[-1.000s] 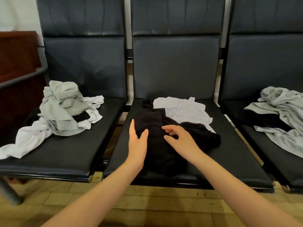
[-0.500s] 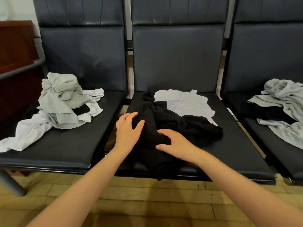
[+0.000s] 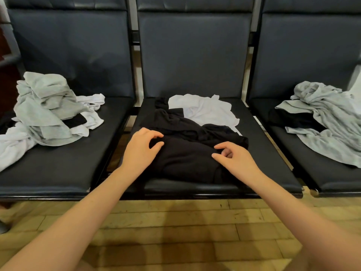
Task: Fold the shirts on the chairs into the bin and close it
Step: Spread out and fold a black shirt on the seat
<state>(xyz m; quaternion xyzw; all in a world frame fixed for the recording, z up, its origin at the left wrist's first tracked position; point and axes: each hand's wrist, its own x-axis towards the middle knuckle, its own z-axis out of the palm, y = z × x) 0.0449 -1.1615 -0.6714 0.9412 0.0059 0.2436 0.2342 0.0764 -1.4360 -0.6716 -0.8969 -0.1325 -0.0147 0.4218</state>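
A crumpled black shirt (image 3: 187,151) lies on the seat of the middle chair (image 3: 269,153), partly over a white shirt (image 3: 205,112) spread behind it. My left hand (image 3: 140,151) rests on the black shirt's left edge, fingers curled, thumb and fingertips apart. On the shirt's right part sits my right hand (image 3: 234,161), also curled with thumb and forefinger apart. Neither hand has lifted any cloth. No bin is in view.
The left chair (image 3: 58,173) carries a heap of grey and white shirts (image 3: 45,114). On the right chair (image 3: 332,178) a grey shirt (image 3: 332,122) lies over a black one (image 3: 293,118). Wooden floor (image 3: 175,231) runs below the seats' front edges.
My view has tilted down and drawn closer. Both hands went from lying flat on the black shirt to curled fingers, and the right hand shifted to the right.
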